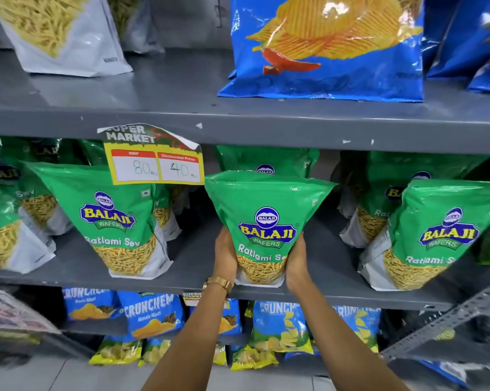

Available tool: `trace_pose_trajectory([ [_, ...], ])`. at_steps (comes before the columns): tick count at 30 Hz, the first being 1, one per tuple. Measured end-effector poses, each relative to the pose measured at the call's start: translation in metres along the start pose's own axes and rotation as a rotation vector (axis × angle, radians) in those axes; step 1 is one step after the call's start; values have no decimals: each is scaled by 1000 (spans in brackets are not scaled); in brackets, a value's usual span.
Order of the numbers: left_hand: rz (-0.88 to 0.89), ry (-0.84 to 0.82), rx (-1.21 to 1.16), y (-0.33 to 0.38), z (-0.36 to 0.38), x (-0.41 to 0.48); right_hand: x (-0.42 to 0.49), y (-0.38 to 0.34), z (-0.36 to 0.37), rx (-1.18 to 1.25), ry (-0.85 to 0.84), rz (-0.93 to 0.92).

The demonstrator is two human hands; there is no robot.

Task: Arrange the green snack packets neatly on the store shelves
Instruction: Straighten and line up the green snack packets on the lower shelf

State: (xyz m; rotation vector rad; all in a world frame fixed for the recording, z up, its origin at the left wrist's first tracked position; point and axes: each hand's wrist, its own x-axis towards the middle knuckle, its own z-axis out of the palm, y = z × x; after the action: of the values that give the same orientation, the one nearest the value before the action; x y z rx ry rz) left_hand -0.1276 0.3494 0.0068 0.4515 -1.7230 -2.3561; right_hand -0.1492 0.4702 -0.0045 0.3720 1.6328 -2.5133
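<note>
I count my two hands, left (225, 255) and right (296, 263), on one green packet (265, 221). Left of that packet stands one more whole green packet (119, 218), with several others behind it that overlap too much for me to count. Right of it I see two (432, 235). Behind it is one more (266, 159). Above it sits one big blue chips bag (325, 46) and one white pouch (60, 32). One price tag (153, 159) hangs to its upper left.

On the grey middle shelf (195, 266), bare gaps lie on either side of a green packet (263, 218) standing at the front edge. Further green packets to the left (119, 221) and right (432, 235) bound these gaps. A hanging price tag (153, 162) partly blocks the left gap from above.
</note>
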Motion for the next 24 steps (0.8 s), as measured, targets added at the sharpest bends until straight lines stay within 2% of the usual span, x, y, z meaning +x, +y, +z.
trace_pose_trajectory([
  [7, 36, -20, -24, -3, -5, 2, 3, 0, 1, 16, 76, -21],
  [11, 103, 29, 13, -5, -7, 2, -6, -7, 4, -41, 70, -113],
  [15, 252, 264, -1, -6, -5, -20, -21, -9, -6, -34, 140, -234],
  [17, 371, 328, 110, -10, -4, -43, -37, -4, -16, -84, 206, -288],
  [19, 547, 271, 220, -15, -4, -68, -54, -3, -22, -147, 253, -364],
  [21, 710, 121, 359, -21, 3, -91, -70, -8, -34, -201, 289, -479],
  [24, 938, -76, 528, -25, 23, -104, -83, -25, -57, -315, 336, -766],
])
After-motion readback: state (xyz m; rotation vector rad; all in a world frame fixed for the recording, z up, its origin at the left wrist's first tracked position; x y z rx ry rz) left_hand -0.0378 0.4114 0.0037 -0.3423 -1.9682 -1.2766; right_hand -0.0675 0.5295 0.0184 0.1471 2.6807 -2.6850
